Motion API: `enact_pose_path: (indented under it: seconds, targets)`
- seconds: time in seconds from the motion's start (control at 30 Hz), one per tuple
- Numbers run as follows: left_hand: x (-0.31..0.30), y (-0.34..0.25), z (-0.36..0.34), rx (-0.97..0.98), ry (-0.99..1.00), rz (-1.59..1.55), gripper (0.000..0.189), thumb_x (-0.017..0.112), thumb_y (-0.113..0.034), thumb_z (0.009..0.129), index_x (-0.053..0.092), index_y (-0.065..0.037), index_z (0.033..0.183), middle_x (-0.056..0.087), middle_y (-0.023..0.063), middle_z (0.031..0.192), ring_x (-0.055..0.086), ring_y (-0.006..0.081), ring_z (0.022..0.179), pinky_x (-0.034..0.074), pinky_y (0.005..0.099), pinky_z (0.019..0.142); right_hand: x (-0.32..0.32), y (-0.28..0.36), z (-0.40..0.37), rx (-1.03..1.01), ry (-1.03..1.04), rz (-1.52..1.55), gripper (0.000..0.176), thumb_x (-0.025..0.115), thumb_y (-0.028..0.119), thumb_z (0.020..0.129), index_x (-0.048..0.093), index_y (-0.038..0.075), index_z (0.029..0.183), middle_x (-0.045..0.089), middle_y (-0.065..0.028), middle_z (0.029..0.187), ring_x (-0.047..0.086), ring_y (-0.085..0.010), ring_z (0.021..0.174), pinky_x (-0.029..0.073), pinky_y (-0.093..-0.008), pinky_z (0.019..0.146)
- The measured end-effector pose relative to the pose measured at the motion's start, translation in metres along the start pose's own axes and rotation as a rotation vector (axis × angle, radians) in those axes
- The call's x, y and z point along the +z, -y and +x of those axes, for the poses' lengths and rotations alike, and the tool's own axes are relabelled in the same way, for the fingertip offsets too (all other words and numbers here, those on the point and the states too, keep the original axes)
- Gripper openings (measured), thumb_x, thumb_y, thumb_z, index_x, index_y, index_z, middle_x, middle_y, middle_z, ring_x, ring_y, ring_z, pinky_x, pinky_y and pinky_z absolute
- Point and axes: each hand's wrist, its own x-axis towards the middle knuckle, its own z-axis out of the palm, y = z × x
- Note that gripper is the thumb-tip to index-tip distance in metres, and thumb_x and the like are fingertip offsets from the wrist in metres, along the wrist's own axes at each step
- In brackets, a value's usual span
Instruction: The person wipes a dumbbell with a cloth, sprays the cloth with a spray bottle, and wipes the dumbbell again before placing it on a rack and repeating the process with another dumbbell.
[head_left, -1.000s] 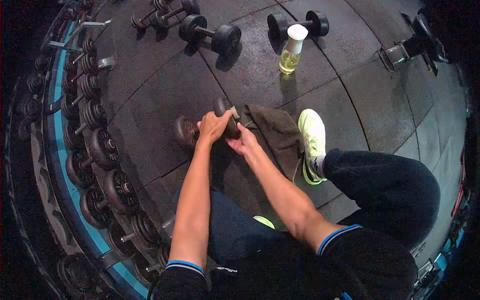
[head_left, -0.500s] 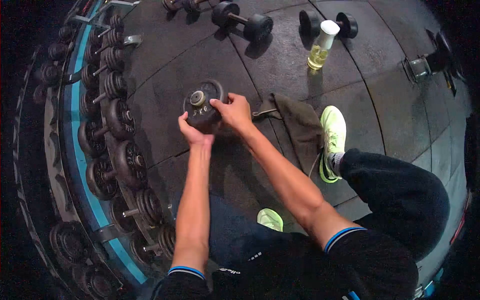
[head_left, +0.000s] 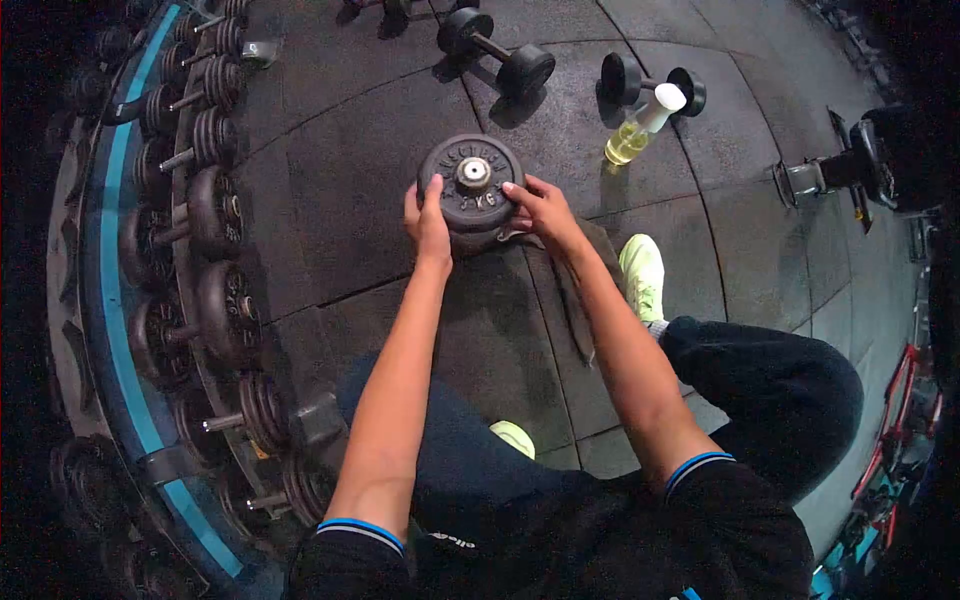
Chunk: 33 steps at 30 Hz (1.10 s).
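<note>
Between my hands is a dark plate-loaded dumbbell, its round end facing up with raised "KG" lettering and a metal end cap at the centre. My left hand grips the left rim, thumb on the face. On the opposite rim, my right hand is closed with its thumb on top and fingers at the side. The dumbbell's lower part is mostly hidden beneath the upper plate. Close by my right hand, a dark cloth lies on the floor, partly covered by my forearm.
A rack with several dumbbells runs along the left. Ahead on the rubber floor lie a dumbbell, a second dumbbell and a white-topped bottle of yellow liquid. Gym equipment stands at right. My shoe is beside the cloth.
The dumbbell has moved right in view and its face has turned more squarely upward. My left hand has shifted up to its left rim. The camera view has also shifted.
</note>
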Motion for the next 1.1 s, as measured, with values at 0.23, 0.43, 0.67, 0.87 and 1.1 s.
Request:
enact_pose_path:
  seconds: [0.23, 0.43, 0.67, 0.87, 1.1]
  targets:
    - [0.002, -0.002, 0.014, 0.185, 0.067, 0.367, 0.059, 0.07, -0.037, 0.089, 0.049, -0.001, 0.132, 0.061, 0.0197, 0.123, 0.059, 0.0294, 0.114, 0.045, 0.0393, 0.097, -0.017, 0.008, 0.001, 0.103, -0.003, -0.109, 0.031, 0.07, 0.03, 0.092, 0.062, 0.007, 0.11, 0.056, 0.0042, 0.084, 0.05, -0.0069, 0.067, 0.057, -0.031, 0.07]
    - [-0.003, -0.02, 0.01, 0.168, 0.03, 0.586, 0.056, 0.066, -0.034, 0.091, 0.046, 0.0, 0.13, 0.057, 0.0254, 0.127, 0.056, 0.0391, 0.119, 0.042, 0.0442, 0.101, -0.01, -0.003, 0.003, 0.018, -0.019, -0.259, 0.031, 0.072, 0.031, 0.091, 0.061, 0.005, 0.105, 0.059, -0.0021, 0.087, 0.058, -0.0124, 0.073, 0.061, -0.034, 0.063]
    - [-0.037, -0.027, 0.022, 0.014, 0.154, 0.849, 0.059, 0.062, -0.036, 0.093, 0.04, -0.001, 0.135, 0.054, 0.0291, 0.132, 0.052, 0.0432, 0.125, 0.04, 0.0458, 0.104, -0.002, -0.037, 0.017, -0.092, -0.062, -0.366, 0.053, 0.076, 0.04, 0.085, 0.061, -0.002, 0.112, 0.065, -0.0123, 0.088, 0.063, -0.019, 0.072, 0.056, -0.0346, 0.061]
    - [-0.057, -0.045, 0.018, -0.033, 0.164, 0.907, 0.062, 0.057, -0.042, 0.096, 0.042, 0.0, 0.139, 0.052, 0.0286, 0.137, 0.049, 0.0406, 0.13, 0.038, 0.0457, 0.107, 0.024, -0.04, 0.023, -0.218, -0.159, -0.608, 0.085, 0.074, 0.057, 0.077, 0.058, -0.012, 0.123, 0.068, -0.0277, 0.11, 0.066, -0.037, 0.106, 0.051, -0.0404, 0.092]
    - [-0.056, -0.076, -0.023, -0.119, 0.17, 1.139, 0.071, 0.049, -0.053, 0.097, 0.045, 0.002, 0.141, 0.05, 0.0271, 0.142, 0.048, 0.0382, 0.132, 0.037, 0.0449, 0.109, 0.024, -0.036, 0.035, -0.375, -0.245, -0.865, 0.065, 0.073, 0.048, 0.084, 0.062, -0.011, 0.109, 0.07, -0.0169, 0.076, 0.07, -0.0264, 0.066, 0.055, -0.0373, 0.061]
